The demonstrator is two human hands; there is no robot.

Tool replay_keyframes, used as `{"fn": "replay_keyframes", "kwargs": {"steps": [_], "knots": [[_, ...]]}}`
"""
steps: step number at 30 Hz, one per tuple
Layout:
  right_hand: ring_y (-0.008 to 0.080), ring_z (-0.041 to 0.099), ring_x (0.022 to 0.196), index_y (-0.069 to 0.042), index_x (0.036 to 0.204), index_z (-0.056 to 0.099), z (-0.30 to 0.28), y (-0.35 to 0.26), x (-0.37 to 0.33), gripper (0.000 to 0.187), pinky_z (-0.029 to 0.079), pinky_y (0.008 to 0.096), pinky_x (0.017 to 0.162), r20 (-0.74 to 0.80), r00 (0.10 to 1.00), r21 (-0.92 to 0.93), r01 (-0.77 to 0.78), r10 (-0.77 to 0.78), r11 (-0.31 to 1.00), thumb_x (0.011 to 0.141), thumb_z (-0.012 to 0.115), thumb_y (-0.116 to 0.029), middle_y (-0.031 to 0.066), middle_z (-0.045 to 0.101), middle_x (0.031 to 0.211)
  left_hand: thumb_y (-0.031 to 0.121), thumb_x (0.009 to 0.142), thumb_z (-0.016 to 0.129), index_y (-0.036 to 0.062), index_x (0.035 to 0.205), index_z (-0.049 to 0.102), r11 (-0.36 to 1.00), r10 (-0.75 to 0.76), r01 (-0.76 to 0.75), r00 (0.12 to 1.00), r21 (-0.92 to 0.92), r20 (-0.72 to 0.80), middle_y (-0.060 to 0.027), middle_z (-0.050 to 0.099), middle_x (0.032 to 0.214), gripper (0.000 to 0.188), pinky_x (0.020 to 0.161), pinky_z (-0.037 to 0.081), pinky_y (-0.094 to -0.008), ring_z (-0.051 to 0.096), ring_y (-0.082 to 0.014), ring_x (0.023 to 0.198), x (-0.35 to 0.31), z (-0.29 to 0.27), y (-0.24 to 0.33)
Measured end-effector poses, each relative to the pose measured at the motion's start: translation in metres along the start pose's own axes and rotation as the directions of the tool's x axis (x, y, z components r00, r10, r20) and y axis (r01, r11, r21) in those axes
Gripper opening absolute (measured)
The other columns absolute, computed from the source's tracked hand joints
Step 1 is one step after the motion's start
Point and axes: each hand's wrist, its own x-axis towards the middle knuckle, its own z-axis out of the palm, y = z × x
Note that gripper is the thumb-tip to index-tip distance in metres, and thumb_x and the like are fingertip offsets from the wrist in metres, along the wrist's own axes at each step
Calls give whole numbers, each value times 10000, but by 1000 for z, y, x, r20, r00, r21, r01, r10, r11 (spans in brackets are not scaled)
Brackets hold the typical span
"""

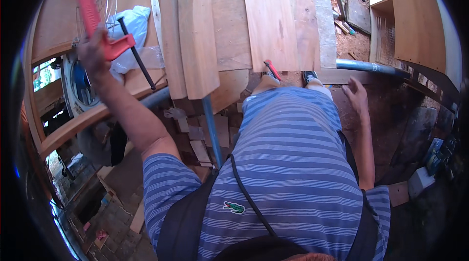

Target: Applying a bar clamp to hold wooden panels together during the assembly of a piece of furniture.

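Observation:
My left hand [95, 53] is raised at the upper left, its fingers closed around a red G-clamp [89, 9]. The clamp's black screw rod [138, 58] slants down to the right, below its lower jaw. Low at the right, beside my body, my right hand [357, 96] is empty with its fingers loosely apart. A wide wooden panel [271, 21] lies flat on the bench ahead of me. At its near edge sits a small red and dark tool [272, 69], whose kind I cannot make out.
Long thick boards [198, 31] lie left of the panel. Behind the clamp rests a white plastic bag [134, 24]. Metal pipes [371, 67] run along the bench's near side. A wooden cabinet [425, 21] stands at the far right, and wood offcuts [199, 151] are stacked beneath the bench.

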Motion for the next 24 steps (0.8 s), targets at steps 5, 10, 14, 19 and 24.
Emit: {"fn": "replay_keyframes", "kwargs": {"steps": [5, 10, 14, 19, 24], "knots": [[240, 545, 1134, -25, 1312, 494, -41, -88, 36, 630, 423, 358, 977, 201, 949, 155, 213, -242, 965, 772, 751, -224, 159, 582, 1224, 169, 926, 554, -62, 1143, 519, 828, 84, -18, 992, -561, 91, -105, 588, 849, 319, 706, 489, -341, 562, -162, 695, -106, -30, 73], [259, 541, 1160, -53, 1314, 499, -58, -161, 37, 811, 403, 409, 1011, 513, 607, 311, 528, -607, 790, 644, 826, -372, 135, 583, 1241, 158, 972, 450, -84, 1242, 408, 576, 92, 97, 979, -812, 183, -120, 506, 913, 365, 786, 465, -371, 512, -172, 748, -228, -10, 125], [256, 504, 1205, -53, 1350, 460, -64, -192, 15, 946, 368, 399, 1050, 724, 191, 481, 550, -663, 683, 563, 877, -372, 128, 549, 1290, 203, 992, 422, -83, 1248, 391, 314, -113, 198, 979, -929, 170, -118, 478, 932, 385, 766, 467, -353, 497, -178, 776, -318, 24, 150], [300, 440, 1277, -61, 1406, 371, -69, -185, -20, 1037, 345, 422, 1064, 826, 8, 489, 487, -564, 724, 569, 868, -418, 174, 463, 1367, 190, 979, 465, -70, 1215, 386, -105, -448, 179, 870, -978, 207, -106, 479, 926, 359, 794, 474, -352, 503, -180, 807, -396, 67, 140], [299, 310, 1366, -73, 1429, 331, -63, -195, -40, 1016, 280, 423, 1109, 650, -15, 629, 572, -759, 527, 624, 836, -434, 176, 338, 1459, 107, 944, 514, -41, 1188, 402, -229, -735, 118, 629, -966, 251, -122, 513, 948, 307, 834, 496, -341, 556, -216, 833, -449, 119, 100]]}}
